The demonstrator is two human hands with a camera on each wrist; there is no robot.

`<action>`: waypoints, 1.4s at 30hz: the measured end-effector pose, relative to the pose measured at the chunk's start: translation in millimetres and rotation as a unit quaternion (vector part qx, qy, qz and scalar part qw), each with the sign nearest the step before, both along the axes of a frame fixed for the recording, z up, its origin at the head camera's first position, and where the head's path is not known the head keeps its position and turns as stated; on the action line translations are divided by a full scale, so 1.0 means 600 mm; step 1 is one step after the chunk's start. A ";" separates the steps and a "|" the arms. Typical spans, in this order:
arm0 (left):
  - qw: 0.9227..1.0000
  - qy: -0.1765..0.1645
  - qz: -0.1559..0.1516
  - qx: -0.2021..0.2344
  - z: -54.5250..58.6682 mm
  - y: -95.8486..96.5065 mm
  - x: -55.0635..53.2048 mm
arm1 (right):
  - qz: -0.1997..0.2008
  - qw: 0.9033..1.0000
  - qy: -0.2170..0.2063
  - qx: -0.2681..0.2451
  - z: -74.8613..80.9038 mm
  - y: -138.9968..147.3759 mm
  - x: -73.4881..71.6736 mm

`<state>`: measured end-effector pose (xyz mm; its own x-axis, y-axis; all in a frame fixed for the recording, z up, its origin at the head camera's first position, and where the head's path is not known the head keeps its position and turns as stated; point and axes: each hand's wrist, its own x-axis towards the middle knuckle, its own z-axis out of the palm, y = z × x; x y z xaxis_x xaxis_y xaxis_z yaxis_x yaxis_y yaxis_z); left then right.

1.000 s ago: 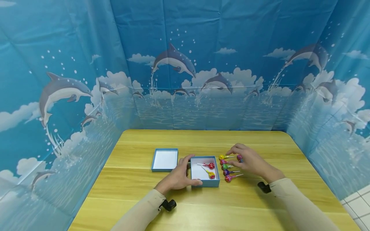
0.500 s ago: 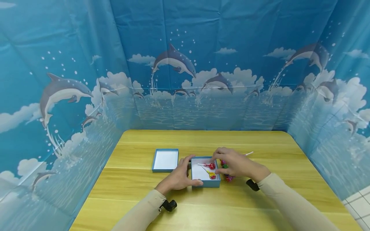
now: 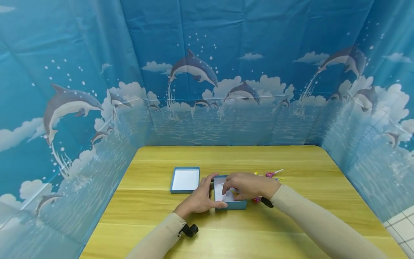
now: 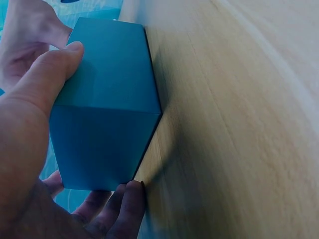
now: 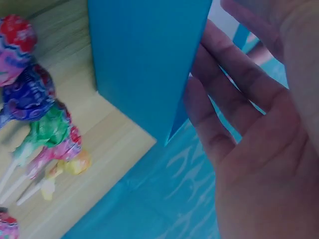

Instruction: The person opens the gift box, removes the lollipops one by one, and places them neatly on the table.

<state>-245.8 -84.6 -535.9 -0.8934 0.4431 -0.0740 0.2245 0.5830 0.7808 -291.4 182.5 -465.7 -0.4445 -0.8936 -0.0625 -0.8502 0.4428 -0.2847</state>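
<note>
My left hand [image 3: 198, 198] grips a blue square box [image 3: 231, 205] by its left side. The left wrist view has the thumb on one wall of the box [image 4: 104, 147] and the fingers round another. Over the box's open top, my right hand [image 3: 249, 184] reaches inside with bent fingers. It covers most of the white interior, where part of a yellow lollipop [image 3: 234, 192] shows. I cannot tell whether the right fingertips hold anything. Beside the box, the right wrist view shows several wrapped lollipops, including a blue one [image 5: 30, 94] and a green one [image 5: 51, 127].
A shallow blue lid [image 3: 185, 180] with a white inside lies left of the box. Right of the box, a pink lollipop [image 3: 270, 175] lies apart from the row. Dolphin-print curtains [image 3: 200, 122] border the wooden table [image 3: 155, 216].
My right hand has moved left from the lollipop row, across the box's right edge, into the box, hiding the red lollipop there. The left hand stays on the box.
</note>
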 end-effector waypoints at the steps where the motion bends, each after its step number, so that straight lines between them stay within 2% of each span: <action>1: 1.000 0.000 0.000 0.000 -0.001 -0.001 0.000 | 0.002 1.000 -0.009 0.010 -0.001 -0.006 -0.003; 7: 1.000 0.007 0.000 -0.001 -0.003 -0.002 -0.002 | 0.009 0.998 -0.037 0.052 -0.016 -0.036 -0.017; 13: 1.000 0.012 0.000 -0.001 -0.001 0.001 -0.002 | 0.003 0.996 -0.051 0.076 -0.026 -0.045 -0.027; 22: 1.000 0.010 0.005 0.001 0.001 0.002 -0.001 | -0.008 0.990 -0.070 0.121 -0.010 -0.038 -0.036; 28: 1.000 0.011 0.003 0.002 0.003 0.002 -0.001 | -0.017 0.987 -0.057 0.146 -0.001 -0.040 -0.028; 36: 1.000 0.012 0.003 0.006 -0.001 0.003 -0.002 | -0.026 0.989 -0.017 0.143 -0.009 -0.045 -0.022; 42: 1.000 0.014 0.003 0.006 -0.003 0.002 -0.002 | 0.001 0.995 -0.016 0.094 -0.020 -0.042 -0.024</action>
